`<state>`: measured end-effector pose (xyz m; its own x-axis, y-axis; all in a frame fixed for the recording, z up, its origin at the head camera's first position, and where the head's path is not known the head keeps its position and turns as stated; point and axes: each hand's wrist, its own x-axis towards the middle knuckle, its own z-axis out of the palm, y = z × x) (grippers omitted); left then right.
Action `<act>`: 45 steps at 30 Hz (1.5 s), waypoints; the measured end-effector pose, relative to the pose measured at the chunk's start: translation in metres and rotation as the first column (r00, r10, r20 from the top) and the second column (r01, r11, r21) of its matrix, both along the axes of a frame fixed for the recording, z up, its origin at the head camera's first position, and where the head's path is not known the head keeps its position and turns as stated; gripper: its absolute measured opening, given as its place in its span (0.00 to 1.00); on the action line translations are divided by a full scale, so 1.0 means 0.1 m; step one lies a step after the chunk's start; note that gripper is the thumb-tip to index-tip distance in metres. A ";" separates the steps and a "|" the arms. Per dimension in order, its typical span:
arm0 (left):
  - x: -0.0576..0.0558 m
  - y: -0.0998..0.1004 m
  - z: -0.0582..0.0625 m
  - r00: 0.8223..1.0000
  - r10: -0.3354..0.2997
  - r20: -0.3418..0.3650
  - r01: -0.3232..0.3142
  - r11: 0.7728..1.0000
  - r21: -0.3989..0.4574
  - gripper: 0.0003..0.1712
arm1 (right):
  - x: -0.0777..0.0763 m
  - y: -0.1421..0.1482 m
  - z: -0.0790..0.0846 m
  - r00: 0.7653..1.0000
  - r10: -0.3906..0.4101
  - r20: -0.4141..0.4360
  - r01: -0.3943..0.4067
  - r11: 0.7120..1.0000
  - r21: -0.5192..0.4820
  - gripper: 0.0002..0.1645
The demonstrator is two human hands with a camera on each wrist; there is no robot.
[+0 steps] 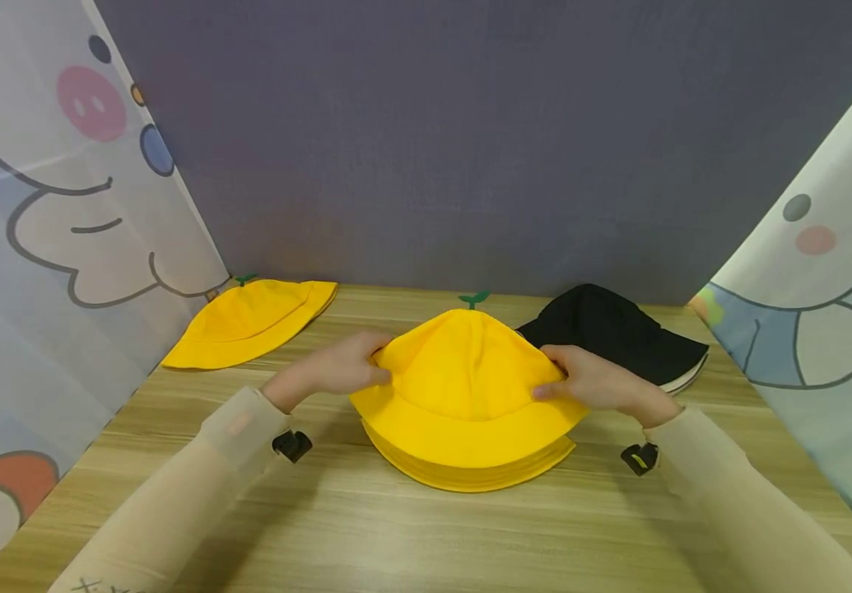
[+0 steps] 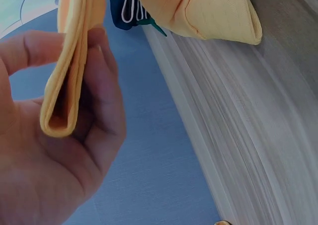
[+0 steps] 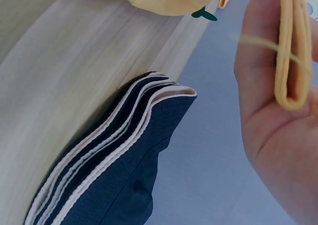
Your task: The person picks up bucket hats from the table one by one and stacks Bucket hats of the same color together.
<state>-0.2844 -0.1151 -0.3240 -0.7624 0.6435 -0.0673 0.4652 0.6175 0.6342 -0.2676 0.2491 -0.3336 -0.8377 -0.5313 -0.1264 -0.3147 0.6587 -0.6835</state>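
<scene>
Between both hands, a yellow bucket hat (image 1: 470, 371) is held by its two sides, its brim toward me. My left hand (image 1: 347, 364) pinches the left edge, and my right hand (image 1: 594, 379) pinches the right edge. Each wrist view shows thumb and fingers on either side of the folded yellow cloth (image 2: 62, 106). Below the held hat, another yellow hat (image 1: 470, 479) shows its brim; most of it is hidden from the head view. A green sprout (image 1: 473, 299) stands at the top of the held hat in the head view.
At the back left of the wooden table (image 1: 426, 543) lies another yellow hat (image 1: 248, 317) with a sprout. Black hats (image 3: 124, 170) with pale brim edges are stacked at the back right, close behind my right hand. A grey panel (image 1: 426, 148) and printed side curtains (image 1: 85, 329) enclose the table.
</scene>
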 end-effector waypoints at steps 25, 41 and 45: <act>0.07 0.14 -0.30 0.999 0.020 0.046 -0.014 0.992 -0.123 0.20 | 0.04 0.00 -0.32 0.997 0.065 0.030 -0.068 0.993 0.099 0.20; 0.07 0.22 -0.44 0.995 0.076 0.064 -0.063 0.980 -0.188 0.22 | 0.03 -0.05 -0.42 0.998 0.061 -0.017 -0.059 0.989 0.135 0.18; 0.08 0.25 -0.43 0.994 0.090 0.057 -0.075 0.970 -0.231 0.22 | 0.04 -0.10 -0.39 0.997 0.054 -0.052 -0.040 0.968 0.249 0.23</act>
<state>-0.2767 -0.0899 -0.3667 -0.8013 0.5401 -0.2574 0.3683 0.7843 0.4993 -0.2638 0.2390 -0.3726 -0.8223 -0.5287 -0.2107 -0.3839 0.7885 -0.4805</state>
